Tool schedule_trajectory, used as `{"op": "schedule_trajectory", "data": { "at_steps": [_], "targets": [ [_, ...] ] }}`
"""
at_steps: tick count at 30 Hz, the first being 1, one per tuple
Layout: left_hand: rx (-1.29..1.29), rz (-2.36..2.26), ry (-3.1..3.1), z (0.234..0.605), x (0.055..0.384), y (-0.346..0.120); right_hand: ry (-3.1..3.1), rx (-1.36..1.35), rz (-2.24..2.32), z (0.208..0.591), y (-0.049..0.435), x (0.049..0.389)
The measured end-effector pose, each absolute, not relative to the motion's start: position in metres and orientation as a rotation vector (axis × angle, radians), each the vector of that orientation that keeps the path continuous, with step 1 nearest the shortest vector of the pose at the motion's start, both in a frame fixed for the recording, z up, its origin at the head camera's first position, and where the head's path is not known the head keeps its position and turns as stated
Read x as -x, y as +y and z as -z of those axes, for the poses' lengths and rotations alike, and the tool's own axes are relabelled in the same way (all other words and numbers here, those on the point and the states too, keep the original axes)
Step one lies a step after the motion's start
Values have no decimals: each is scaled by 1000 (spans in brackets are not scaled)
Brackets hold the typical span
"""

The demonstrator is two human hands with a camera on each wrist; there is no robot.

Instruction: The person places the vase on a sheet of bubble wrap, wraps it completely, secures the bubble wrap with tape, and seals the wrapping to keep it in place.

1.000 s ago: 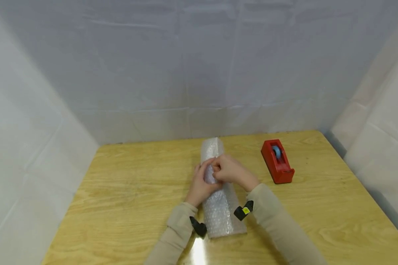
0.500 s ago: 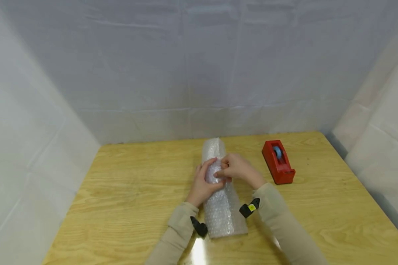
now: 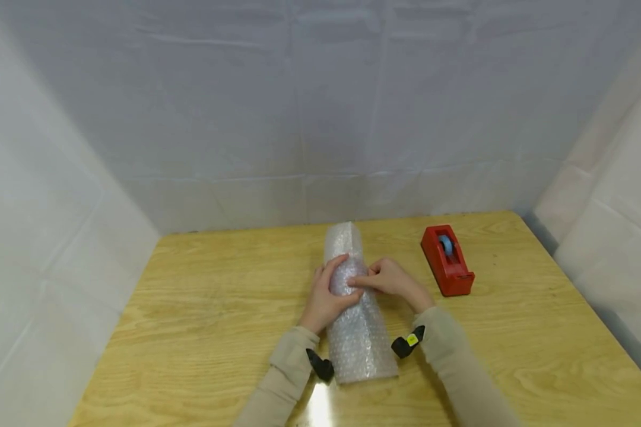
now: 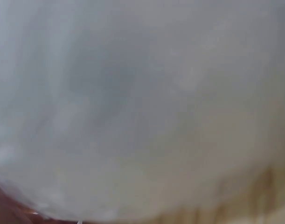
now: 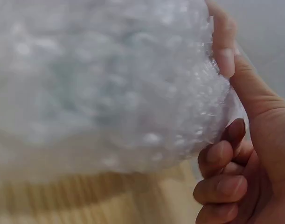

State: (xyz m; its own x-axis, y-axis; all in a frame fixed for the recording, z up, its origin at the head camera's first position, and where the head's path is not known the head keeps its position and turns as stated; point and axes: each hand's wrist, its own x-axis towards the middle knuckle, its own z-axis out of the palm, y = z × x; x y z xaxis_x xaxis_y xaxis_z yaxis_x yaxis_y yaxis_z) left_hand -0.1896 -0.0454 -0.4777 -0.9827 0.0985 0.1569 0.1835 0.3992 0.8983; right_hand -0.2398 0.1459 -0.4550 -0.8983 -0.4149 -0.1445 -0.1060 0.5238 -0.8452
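Observation:
A roll of bubble wrap [image 3: 360,347] lies lengthwise on the wooden table, pointing away from me. What is inside it cannot be made out. My left hand [image 3: 323,302] grips the roll from the left near its middle, thumb and fingers spread over its curved top. From the right side, my right hand [image 3: 392,280] presses its straight thumb on top of the roll, close to the left thumb. In the right wrist view, the other fingers [image 5: 221,189] are curled beside the bubble wrap [image 5: 109,84]. Blurred wrap [image 4: 133,93] fills most of the left wrist view.
A red tape dispenser [image 3: 448,264] with a blue-cored roll stands on the wooden table [image 3: 208,320], to the right of the bubble wrap. White sheeting [image 3: 246,118] rises behind the table and on both sides.
My right hand has slid rightward over the roll, and its bunched fingertips have parted into an outstretched thumb. The left hand and the roll have stayed in place.

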Motion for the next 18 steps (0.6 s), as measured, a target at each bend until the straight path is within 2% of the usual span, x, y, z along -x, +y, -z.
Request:
{"op": "schedule_trajectory", "data": {
  "at_steps": [4,9,18],
  "targets": [
    [256,1648,-2571,478,190,-46,2338,456,1498,469,149,240],
    [258,1643,-2566,477,190,-46,2119,319,1732,482,150,236],
    [244,1659,-2561,474,189,-45,2011,306,1852,498,153,235]
  ]
}}
